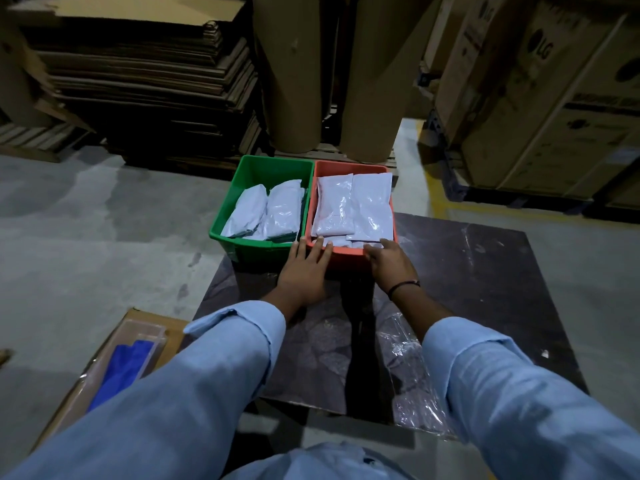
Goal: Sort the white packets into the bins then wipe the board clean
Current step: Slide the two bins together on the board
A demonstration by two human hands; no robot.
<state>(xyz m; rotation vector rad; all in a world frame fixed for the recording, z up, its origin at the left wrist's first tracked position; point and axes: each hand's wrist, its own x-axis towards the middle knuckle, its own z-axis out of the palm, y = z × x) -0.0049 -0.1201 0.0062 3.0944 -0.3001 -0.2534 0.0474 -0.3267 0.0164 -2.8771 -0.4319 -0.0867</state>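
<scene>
Concrete warehouse flooring carried stacked flat cardboard (pixel 138 81), upright cardboard rolls (pixel 294 81) and printed cartons (pixel 536 116) at the back, with a dark board (pixel 485 271) laid in front of the person. Two bins stood side by side, touching, at the far edge of the board. The green bin (pixel 221 233), on the left, held two rows of white packets (pixel 277 209) leaning on edge. The red bin (pixel 346 259), on the right, held larger packets lying flat, filled to about rim level. No loose packet was visible on the board, so the sorting step was judged complete or at its final adjustment. The left hand (pixel 304 271) lay flat, fingers straight, against the near rim of the red bin beside the join with the green bin, and held nothing. The right hand (pixel 391 265) reached over the near right corner of the same rim, fingertips at a small packet; whether it pinched that packet could not be determined. The wiping step was not yet begun. It would likely call for releasing the bin, fetching the blue cloth (pixel 121 368) from the clear tray at the lower left, and dealing with the crumpled clear film (pixel 408 358) lying on the near right of the board.
</scene>
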